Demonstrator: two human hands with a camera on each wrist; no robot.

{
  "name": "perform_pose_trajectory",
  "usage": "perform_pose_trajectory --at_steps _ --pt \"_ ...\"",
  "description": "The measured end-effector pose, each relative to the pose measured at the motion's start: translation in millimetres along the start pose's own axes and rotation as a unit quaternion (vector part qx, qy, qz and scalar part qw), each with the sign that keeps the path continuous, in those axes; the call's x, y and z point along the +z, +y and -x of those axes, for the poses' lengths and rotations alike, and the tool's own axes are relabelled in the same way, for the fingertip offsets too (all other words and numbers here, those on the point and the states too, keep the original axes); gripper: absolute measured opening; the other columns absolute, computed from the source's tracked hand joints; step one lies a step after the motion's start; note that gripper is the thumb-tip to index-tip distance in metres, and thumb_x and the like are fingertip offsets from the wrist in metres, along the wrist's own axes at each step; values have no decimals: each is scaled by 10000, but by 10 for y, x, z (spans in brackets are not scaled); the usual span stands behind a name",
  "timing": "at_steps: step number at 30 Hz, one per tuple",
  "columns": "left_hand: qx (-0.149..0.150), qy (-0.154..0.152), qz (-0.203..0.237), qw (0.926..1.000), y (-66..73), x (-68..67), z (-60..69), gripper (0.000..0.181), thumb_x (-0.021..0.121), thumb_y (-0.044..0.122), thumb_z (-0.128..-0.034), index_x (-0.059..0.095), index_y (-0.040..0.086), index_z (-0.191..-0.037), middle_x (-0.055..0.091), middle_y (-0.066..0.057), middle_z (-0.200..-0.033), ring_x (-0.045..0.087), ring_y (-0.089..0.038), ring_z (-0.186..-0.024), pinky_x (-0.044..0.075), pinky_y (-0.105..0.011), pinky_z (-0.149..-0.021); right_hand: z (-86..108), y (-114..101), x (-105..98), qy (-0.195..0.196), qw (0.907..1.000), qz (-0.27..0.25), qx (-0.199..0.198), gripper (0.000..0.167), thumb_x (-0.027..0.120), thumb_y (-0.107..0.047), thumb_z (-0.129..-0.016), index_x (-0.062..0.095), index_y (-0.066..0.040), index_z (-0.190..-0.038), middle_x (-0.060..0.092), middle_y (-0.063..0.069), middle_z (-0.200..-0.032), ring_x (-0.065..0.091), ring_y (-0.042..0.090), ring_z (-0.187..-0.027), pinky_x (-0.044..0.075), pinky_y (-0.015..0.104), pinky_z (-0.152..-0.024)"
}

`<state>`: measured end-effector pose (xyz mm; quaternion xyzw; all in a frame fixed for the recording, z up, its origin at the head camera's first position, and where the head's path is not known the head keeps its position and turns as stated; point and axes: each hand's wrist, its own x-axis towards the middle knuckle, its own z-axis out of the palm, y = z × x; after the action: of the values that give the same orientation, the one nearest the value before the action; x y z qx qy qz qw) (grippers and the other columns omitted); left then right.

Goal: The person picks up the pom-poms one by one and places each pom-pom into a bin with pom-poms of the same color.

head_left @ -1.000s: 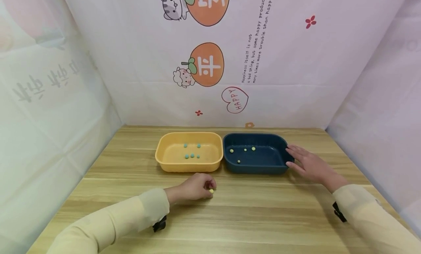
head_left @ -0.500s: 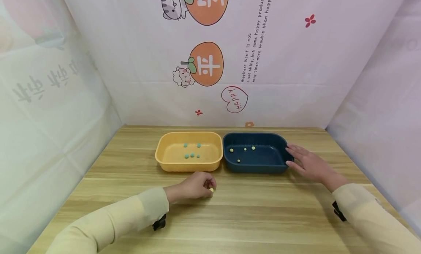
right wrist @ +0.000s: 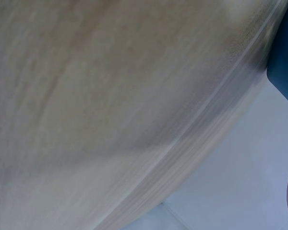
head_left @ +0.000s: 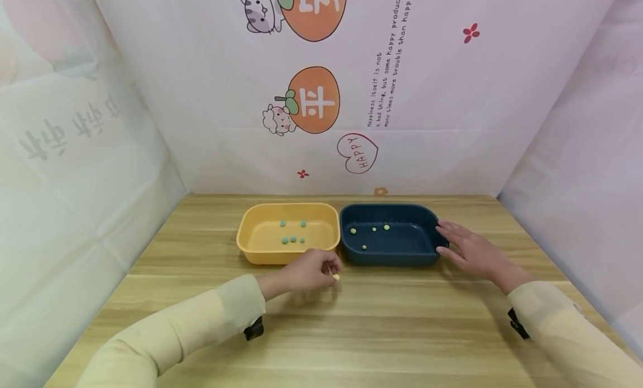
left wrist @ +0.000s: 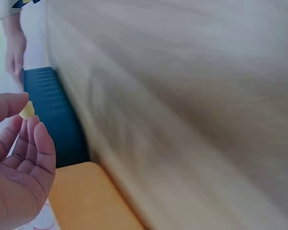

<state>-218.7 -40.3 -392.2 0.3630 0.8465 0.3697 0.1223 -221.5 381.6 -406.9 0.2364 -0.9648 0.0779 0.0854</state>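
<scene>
Between thumb and fingertips my left hand (head_left: 310,269) pinches a small pale-yellow ball (left wrist: 27,110). It is above the table, just in front of the yellow tray's right front corner. My right hand (head_left: 474,255) rests with nearly straight fingers against the right end of the dark blue tray (head_left: 392,259). Several small yellow-green balls (head_left: 387,228) lie spread over the left part of that tray. The yellow tray (head_left: 266,258) beside it contains several small teal balls (head_left: 293,239). In the right wrist view only a sliver of the right hand shows.
Both trays stand side by side on the wood-grain table (head_left: 392,326), near its back edge. A printed white cloth (head_left: 427,159) hangs behind them, with plain-looking cloth sides at left and right.
My left hand has lifted the pinched yellow ball and carried it a little forward and to the right, toward the blue tray. My right hand has stayed where it was.
</scene>
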Motion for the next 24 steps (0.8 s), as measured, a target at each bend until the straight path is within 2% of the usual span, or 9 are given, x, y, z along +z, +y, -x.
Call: perform_pose_trajectory --at_steps 11,16,22,24 --pt "111 330 210 9992 241 -81 -319 149 745 60 -856 682 50 -990 627 43 -866 570 -118 -770 513 -215 -705 -3 7 3 -12 10000 -12 8 640 541 -383 -999 399 49 -1449 322 277 -1498 303 459 -1357 302 613 -1051" --pt "63 511 351 9981 249 -96 -508 140 753 57 -848 683 80 -968 620 36 -850 561 -112 -762 505 -208 -695 5 -4 4 -5 10000 -6 19 645 542 -393 -996 406 49 -1446 328 280 -1494 308 460 -1354 306 616 -1046" --pt "-16 647 748 9951 240 -120 -736 146 753 50 -847 680 90 -967 623 8 -888 559 -137 -794 519 -213 -687 10 0 6 -56 10000 -33 51 646 540 -392 -998 399 47 -1450 322 282 -1496 301 460 -1357 305 616 -1047" --pt "-50 700 677 9952 244 -129 -815 146 752 56 -850 682 87 -975 621 4 -896 559 -144 -809 517 -211 -688 5 2 0 -48 10000 -45 50 646 539 -391 -998 396 46 -1453 318 279 -1499 299 459 -1359 303 617 -1049"
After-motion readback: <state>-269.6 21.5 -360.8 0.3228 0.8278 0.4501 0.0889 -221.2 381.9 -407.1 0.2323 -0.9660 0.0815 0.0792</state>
